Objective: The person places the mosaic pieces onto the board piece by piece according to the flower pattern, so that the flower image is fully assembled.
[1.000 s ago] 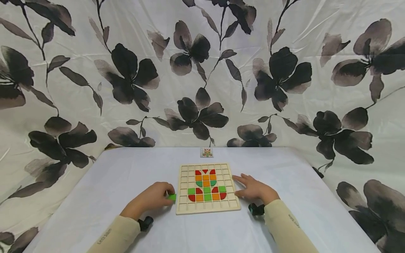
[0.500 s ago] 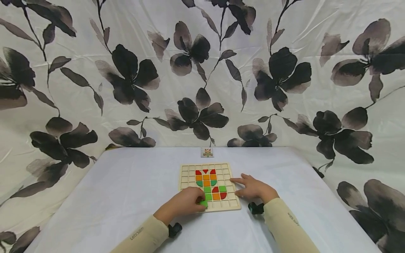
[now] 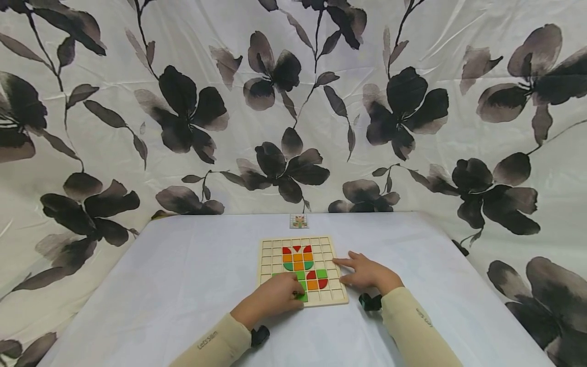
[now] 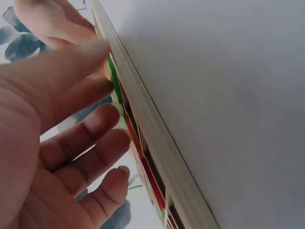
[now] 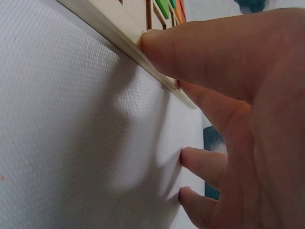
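Note:
A wooden grid board [image 3: 270,250] lies on the table, its cells partly filled with red, orange and green tiles. Over its near row, my left hand [image 3: 269,297] pinches a green square tile [image 3: 302,296] between thumb and fingers, below the column of green squares. In the left wrist view, that green tile [image 4: 115,78] is right at the fingertips, low over the board's near edge. At the board's right edge, my right hand [image 3: 369,271] rests with spread fingers; its thumb [image 5: 190,50] touches the wooden rim in the right wrist view. The left hand hides several tiles on the lower left.
A small card [image 3: 299,221] with a coloured grid picture lies at the far edge of the white-covered table [image 3: 197,260]. Behind the table hangs a cloth [image 3: 339,168] with dark flowers.
My left hand has carried the green tile from beside the board's left edge rightward onto its near middle. The right index finger has shifted slightly onto the board's edge.

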{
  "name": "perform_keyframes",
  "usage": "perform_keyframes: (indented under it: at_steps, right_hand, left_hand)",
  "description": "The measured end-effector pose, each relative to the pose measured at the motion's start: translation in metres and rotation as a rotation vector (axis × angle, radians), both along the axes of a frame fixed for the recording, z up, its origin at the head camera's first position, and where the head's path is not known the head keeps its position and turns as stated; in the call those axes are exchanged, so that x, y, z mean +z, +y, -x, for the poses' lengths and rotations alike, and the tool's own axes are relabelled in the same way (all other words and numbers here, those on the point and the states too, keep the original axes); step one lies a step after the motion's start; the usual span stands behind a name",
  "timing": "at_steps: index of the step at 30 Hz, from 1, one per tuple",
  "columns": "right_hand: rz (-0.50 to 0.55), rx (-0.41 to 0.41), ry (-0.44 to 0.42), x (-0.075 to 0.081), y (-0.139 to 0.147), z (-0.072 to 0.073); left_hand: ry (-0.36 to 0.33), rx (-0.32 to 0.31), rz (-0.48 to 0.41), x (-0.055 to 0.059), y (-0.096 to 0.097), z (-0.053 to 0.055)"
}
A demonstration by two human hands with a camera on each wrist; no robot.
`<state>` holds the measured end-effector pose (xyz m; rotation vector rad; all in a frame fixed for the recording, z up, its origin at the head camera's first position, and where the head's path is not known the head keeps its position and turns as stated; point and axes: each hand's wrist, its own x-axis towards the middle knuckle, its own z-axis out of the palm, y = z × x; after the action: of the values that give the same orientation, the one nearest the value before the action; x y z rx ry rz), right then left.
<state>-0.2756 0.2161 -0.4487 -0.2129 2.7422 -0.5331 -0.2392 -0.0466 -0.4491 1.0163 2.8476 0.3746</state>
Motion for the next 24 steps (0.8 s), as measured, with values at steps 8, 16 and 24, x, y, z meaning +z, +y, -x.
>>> perform_keyframes:
  at_steps: [8,16,24]
  right_hand:
    - [0.005,-0.003,0.011,-0.0009,-0.0001,0.0004]
    - [0.016,-0.008,0.010,-0.0036,0.0005,0.0013]
    - [0.005,-0.004,0.005,-0.0042,0.0023,0.0005]
  left_hand:
    - [-0.029,-0.029,0.012,-0.0011,-0.0036,-0.0007]
    - [-0.028,-0.020,0.005,-0.0018,-0.0039,0.0012]
    - [-0.034,-0.032,-0.003,-0.0046,-0.0025,0.0037]
